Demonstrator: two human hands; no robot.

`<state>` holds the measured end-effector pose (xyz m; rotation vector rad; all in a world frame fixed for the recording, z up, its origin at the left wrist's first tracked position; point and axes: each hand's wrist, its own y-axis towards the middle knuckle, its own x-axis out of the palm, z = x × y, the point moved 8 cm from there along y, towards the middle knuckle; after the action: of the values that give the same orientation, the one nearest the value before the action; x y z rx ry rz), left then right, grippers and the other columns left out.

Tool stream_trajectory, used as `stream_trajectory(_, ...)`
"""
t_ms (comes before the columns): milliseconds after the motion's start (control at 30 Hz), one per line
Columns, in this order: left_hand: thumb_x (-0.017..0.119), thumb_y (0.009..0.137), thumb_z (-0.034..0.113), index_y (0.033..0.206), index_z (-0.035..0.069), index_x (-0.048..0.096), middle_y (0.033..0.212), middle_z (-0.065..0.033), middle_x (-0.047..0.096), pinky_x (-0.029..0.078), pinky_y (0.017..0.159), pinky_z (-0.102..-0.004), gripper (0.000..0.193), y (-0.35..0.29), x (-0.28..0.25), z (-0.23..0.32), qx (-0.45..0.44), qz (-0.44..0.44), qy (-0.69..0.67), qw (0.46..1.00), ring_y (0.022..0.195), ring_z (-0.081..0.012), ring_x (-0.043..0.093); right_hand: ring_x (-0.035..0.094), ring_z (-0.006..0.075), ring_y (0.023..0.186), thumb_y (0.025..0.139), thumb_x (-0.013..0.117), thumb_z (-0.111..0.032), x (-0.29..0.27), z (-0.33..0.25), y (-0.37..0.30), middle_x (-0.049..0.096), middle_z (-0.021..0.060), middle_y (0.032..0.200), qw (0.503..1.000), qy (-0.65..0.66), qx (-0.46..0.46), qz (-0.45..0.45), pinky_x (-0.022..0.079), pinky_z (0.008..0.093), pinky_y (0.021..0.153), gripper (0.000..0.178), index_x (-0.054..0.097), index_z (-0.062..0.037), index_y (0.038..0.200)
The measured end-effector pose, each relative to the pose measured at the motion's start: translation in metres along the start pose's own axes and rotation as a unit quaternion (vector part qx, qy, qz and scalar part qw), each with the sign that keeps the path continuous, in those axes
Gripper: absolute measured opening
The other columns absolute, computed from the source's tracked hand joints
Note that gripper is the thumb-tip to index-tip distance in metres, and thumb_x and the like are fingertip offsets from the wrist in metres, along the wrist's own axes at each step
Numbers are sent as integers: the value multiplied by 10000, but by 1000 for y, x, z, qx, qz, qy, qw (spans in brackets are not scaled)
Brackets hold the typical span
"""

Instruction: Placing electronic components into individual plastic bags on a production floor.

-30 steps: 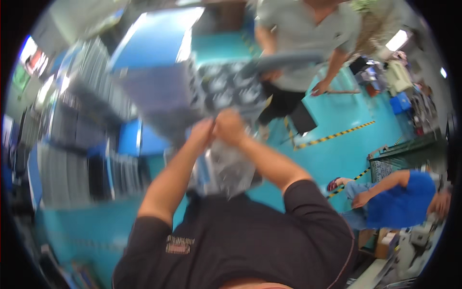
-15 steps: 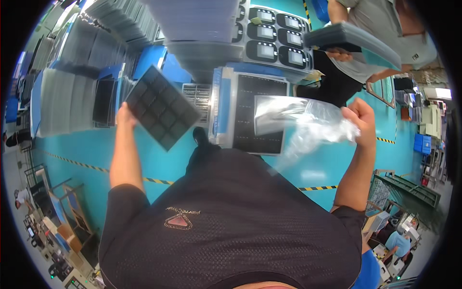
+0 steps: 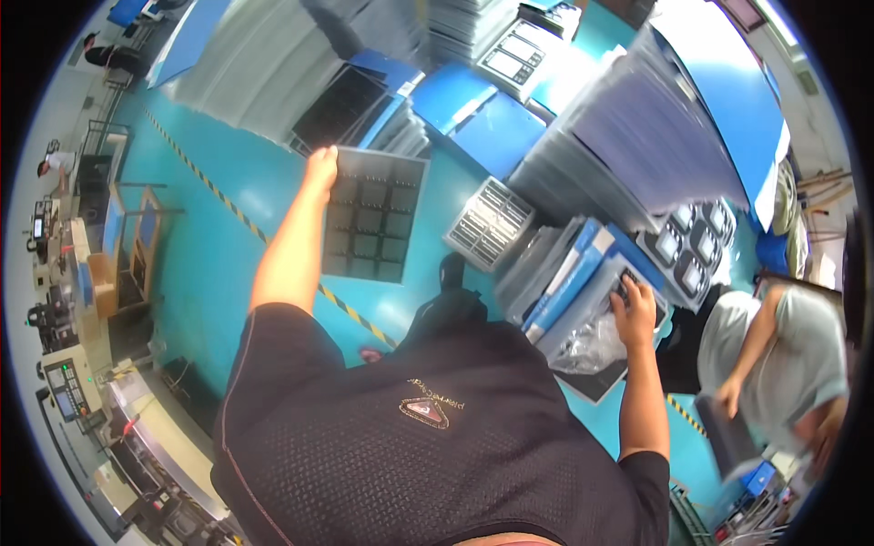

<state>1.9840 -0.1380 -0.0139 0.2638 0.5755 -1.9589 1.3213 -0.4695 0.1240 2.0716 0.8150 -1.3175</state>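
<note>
My left hand (image 3: 320, 171) is closed on the top left corner of a dark divided plastic tray (image 3: 375, 218), which hangs over the floor. A crumpled clear plastic bag (image 3: 587, 346) lies on a stack of dark sheets (image 3: 594, 387) at the right. Over the upper part of that stack, beside the bag, is my right hand (image 3: 635, 314), fingers apart; whether the fingertips touch the bag is hard to make out.
Tall stacks of clear trays (image 3: 628, 127) and blue boards (image 3: 496, 123) stand ahead. A light slotted tray (image 3: 490, 223) sits low between them. At the right a co-worker (image 3: 774, 355) holds a dark, blurred stack. Machines (image 3: 68, 387) line the left side.
The view has swung left. My right hand has let go of the plastic bag, which has come down onto the stack. The divided tray in my left hand has turned more upright.
</note>
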Motion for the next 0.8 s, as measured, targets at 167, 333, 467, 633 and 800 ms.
stream_trajectory(167,552,979,385,1454,43,426,1388,-251,543,418,1067,-459,599,138,-77,97,75,101,276,953,1293,-363,531,601,339,904,829,749,-179,23,-1,8,609,146,948,993,-89,9,-80,472,426,804,277,660,-52,1058)
stream_trajectory(333,614,896,410,1532,73,299,1490,-266,422,361,1134,-441,786,166,-15,32,106,-53,330,937,1385,-389,421,631,331,1052,881,706,-195,19,48,-11,669,168,1089,966,76,219,-113,476,404,942,327,658,-12,1148)
stream_trajectory(467,634,877,531,1597,207,145,1634,-236,106,102,1219,-520,929,81,49,-107,-77,-231,433,868,1492,-488,80,653,316,933,871,732,-284,18,22,-25,683,159,984,981,-23,189,-32,495,399,861,356,669,4,1073)
stream_trajectory(633,681,871,429,1552,187,266,1598,-243,215,243,1178,-539,833,52,67,-126,-46,-168,452,875,1468,-472,184,588,277,631,899,705,-421,35,24,-29,610,121,674,953,-46,297,-35,469,392,628,426,572,-36,770)
stream_trajectory(800,728,806,289,1361,22,483,1253,-230,588,498,978,-447,663,-66,157,2,168,-272,118,940,1163,-340,599,520,234,590,856,708,-203,-3,24,-23,546,113,637,950,-69,291,-89,440,412,579,309,496,-21,723)
